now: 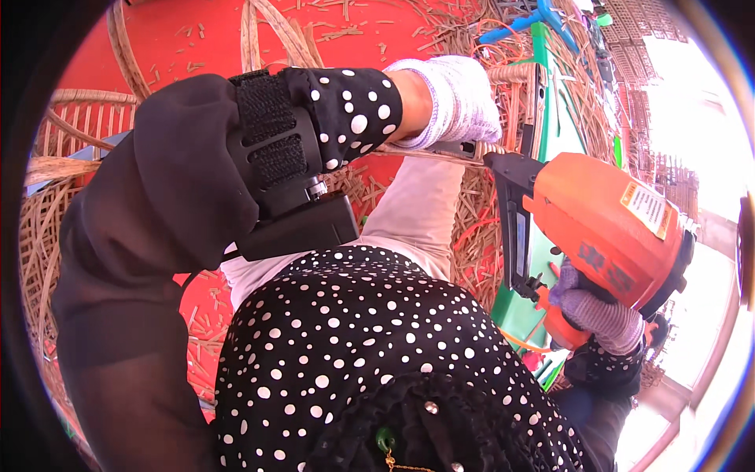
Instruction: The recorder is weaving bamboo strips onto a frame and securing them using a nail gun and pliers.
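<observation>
My left hand (pixel 462 101), in a pale knitted glove, is closed on a rattan frame (pixel 515 75); the back of the hand hides most of its fingers. My right hand (pixel 594 307), gloved too, wraps round the handle of an orange and black nail gun (pixel 602 224). The tool's dark nose (pixel 503 161) meets the end of the bound rattan rod (pixel 425 152) just below my left hand. The nail gun's slim magazine runs down from its nose toward my right hand.
Cut rattan strips (pixel 480 236) litter the red floor (pixel 189 47). Woven rattan pieces (pixel 43 228) stand at the left. A green surface (pixel 507 311) lies beneath the tool, with a blue item (pixel 527 23) at the far right. An orange hose (pixel 519 342) runs below the nail gun.
</observation>
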A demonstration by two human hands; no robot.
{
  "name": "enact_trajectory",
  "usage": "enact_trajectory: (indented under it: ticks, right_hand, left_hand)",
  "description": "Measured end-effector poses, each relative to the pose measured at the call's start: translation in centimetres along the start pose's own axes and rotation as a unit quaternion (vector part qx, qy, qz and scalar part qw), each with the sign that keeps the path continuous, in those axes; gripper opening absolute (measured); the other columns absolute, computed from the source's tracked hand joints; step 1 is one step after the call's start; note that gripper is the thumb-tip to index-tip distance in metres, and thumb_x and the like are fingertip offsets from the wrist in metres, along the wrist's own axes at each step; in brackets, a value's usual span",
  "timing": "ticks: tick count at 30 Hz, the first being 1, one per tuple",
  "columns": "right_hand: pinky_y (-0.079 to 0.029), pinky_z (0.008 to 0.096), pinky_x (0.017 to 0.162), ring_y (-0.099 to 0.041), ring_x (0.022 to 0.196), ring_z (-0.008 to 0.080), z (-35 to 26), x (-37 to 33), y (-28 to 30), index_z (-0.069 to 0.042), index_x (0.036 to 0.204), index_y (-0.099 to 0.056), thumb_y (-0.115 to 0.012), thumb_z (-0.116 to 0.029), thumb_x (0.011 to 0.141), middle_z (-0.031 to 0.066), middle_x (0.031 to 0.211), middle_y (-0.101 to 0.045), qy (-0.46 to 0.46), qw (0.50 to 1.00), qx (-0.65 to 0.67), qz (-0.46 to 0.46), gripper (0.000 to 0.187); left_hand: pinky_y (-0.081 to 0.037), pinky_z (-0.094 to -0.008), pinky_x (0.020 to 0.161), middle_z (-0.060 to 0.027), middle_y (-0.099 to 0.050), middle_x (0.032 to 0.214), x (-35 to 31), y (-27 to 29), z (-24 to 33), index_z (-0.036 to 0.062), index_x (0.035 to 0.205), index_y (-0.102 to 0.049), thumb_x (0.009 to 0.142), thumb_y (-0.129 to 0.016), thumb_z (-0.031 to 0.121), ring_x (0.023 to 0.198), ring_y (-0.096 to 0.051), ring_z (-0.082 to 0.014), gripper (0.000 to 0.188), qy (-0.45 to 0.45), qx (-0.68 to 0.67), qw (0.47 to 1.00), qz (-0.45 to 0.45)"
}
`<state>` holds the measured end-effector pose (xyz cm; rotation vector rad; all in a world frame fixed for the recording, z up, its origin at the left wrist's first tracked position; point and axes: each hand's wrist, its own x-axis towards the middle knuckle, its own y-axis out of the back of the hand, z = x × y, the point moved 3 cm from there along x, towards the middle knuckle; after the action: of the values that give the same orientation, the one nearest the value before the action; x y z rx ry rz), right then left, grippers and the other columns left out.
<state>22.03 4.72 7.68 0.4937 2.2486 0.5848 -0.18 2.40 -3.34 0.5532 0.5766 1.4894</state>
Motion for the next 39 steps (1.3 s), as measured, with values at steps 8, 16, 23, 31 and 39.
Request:
enact_trajectory:
  ticks: [8,16,23,31,39]
  right_hand:
    - [-0.046,0.0272,0.058,-0.054,0.063,0.0134,-0.5,1.0,-0.1,-0.001,0.090,-0.056,-0.060,-0.012,0.077,0.0037,0.074,-0.055,-0.022,0.999,-0.021,-0.014,0.018]
    - [-0.047,0.0269,0.059,-0.056,0.066,0.0132,-2.1,0.9,0.6,-0.004,0.085,-0.057,-0.059,-0.009,0.078,0.0025,0.073,-0.057,0.016,0.994,-0.108,0.009,0.009]
    - [-0.049,0.0275,0.056,-0.059,0.066,0.0117,-1.0,1.5,0.9,-0.003,0.096,-0.060,-0.064,-0.009,0.075,0.0034,0.078,-0.061,0.003,0.996,-0.081,0.034,0.022]
    - [-0.043,0.0246,0.056,-0.053,0.058,0.0126,2.2,1.5,3.0,-0.001,0.076,-0.057,-0.061,-0.010,0.067,0.0047,0.066,-0.055,0.067,0.977,0.126,0.161,0.013]
    - [-0.046,0.0267,0.052,-0.053,0.054,0.0123,20.1,10.1,12.4,-0.002,0.083,-0.055,-0.067,-0.015,0.070,0.0025,0.060,-0.053,-0.054,0.943,0.086,0.318,0.022]
  left_hand:
    - [-0.045,-0.0372,0.061,-0.0171,-0.059,0.068,-0.4,0.1,-0.2,0.0036,0.074,-0.066,0.070,-0.061,0.040,0.065,-0.058,-0.0303,0.037,0.014,0.018,1.000,0.001]
    - [-0.045,-0.0360,0.059,-0.0147,-0.059,0.064,-0.6,0.1,0.0,0.0041,0.071,-0.065,0.068,-0.062,0.037,0.061,-0.058,-0.0272,0.033,0.014,0.003,1.000,0.025]
    - [-0.044,-0.0352,0.058,-0.0151,-0.058,0.063,0.3,-0.3,0.3,0.0044,0.072,-0.065,0.072,-0.058,0.035,0.059,-0.056,-0.0268,0.031,-0.005,-0.044,0.999,0.027]
    - [-0.045,-0.0317,0.062,-0.0096,-0.062,0.068,0.6,-0.2,-1.8,0.0085,0.083,-0.067,0.079,-0.057,0.038,0.063,-0.059,-0.0211,0.032,0.111,-0.011,0.994,0.018]
    - [-0.046,-0.0267,0.071,-0.0049,-0.059,0.079,-2.2,-0.1,0.8,-0.0015,0.103,-0.055,0.074,-0.063,0.008,0.073,-0.055,-0.0108,0.032,-0.016,-0.143,0.990,-0.005]
